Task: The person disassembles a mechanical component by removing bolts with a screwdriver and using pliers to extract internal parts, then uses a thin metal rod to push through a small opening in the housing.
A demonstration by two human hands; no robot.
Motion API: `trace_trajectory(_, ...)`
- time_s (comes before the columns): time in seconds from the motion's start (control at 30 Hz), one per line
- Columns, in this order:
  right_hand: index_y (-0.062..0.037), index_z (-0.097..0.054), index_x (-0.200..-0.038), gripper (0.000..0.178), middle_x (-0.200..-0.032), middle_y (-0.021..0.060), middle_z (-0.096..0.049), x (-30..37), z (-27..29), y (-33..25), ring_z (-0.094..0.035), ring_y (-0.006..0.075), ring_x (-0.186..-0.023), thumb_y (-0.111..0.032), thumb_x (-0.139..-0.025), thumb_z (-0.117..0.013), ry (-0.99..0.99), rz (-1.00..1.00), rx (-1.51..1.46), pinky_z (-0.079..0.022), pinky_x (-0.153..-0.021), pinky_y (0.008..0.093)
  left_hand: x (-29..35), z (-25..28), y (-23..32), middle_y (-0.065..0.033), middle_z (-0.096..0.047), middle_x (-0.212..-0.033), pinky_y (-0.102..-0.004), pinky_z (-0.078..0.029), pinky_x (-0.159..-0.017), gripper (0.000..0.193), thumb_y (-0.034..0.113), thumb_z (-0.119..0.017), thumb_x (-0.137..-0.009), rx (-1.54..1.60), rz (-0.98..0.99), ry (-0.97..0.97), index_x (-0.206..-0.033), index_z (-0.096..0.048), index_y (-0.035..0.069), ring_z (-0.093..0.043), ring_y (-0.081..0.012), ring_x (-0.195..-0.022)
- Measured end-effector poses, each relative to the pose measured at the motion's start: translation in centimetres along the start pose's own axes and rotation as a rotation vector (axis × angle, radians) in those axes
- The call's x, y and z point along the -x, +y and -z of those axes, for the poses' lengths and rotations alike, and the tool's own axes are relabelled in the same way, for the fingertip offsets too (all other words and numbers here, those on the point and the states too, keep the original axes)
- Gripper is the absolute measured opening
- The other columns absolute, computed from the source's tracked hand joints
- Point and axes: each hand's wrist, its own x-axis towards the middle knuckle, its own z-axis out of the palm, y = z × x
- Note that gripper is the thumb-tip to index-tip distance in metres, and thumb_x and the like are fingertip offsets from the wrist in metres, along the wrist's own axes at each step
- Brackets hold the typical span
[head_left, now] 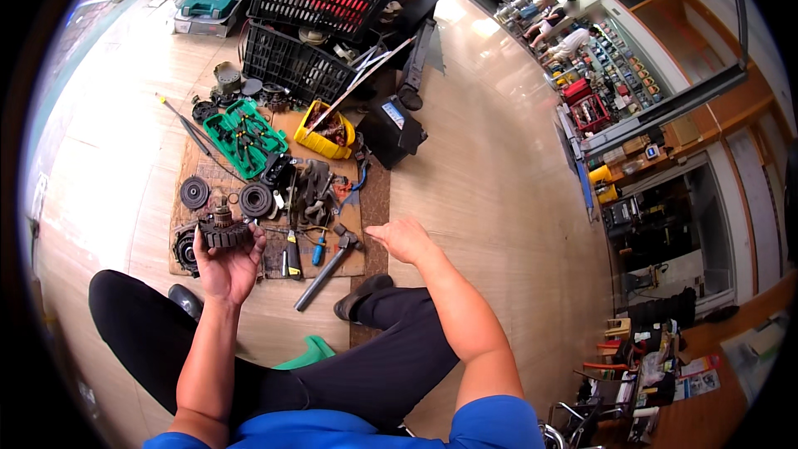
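My left hand (227, 270) is closed around a dark toothed gear (223, 235) with a short shaft standing up from it. Held over the cardboard's left part, the gear hides some of the round part behind it. My right hand (402, 239) hovers past the cardboard's right edge, index finger stretched out and no object visible in it. Closest to that hand lies a hammer (326, 273) with a grey handle. A blue-handled screwdriver (319, 249) and a yellow-and-black-handled tool (293, 255) lie left of the hammer.
Cardboard (270, 268) carries a black ring-shaped part (255, 199), a ribbed disc (194, 192), a green tool case (243, 140) and a yellow bin (324, 131). Beyond stand black crates (298, 64) and a black box (391, 135). Green cloth (307, 353) lies near my legs. People sit far right.
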Motion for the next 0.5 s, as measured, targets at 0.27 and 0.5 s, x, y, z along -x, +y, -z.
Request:
trace_trajectory(0.27, -0.0230, -0.065, -0.112, 0.023, -0.093, 0.0128, -0.070, -0.1, -0.8, 2.9, -0.066, 0.0339, -0.090, -0.025, -0.093, -0.055, -0.063, -0.103, 0.066, -0.053, -0.074, 0.0472, 0.1, 0.6, -0.1, -0.0216, -0.059, -0.111, -0.0456, -0.049, -0.096, 0.070, 0.062, -0.046, -0.091, -0.014, -0.016, 0.029, -0.119, -0.055, -0.001, -0.059, -0.0355, -0.104)
trace_trajectory(0.5, -0.0228, -0.066, -0.111, 0.022, -0.096, 0.0123, -0.070, -1.7, -2.1, 4.8, -0.066, 0.0338, -0.091, -0.026, -0.093, -0.055, -0.080, -0.116, 0.039, -0.053, -0.074, 0.0477, 0.1, 0.8, 0.3, -0.0212, -0.061, -0.116, -0.0507, -0.039, -0.106, 0.073, 0.064, -0.044, -0.091, -0.050, -0.010, -0.080, -0.126, -0.053, 0.001, -0.052, -0.0415, -0.120)
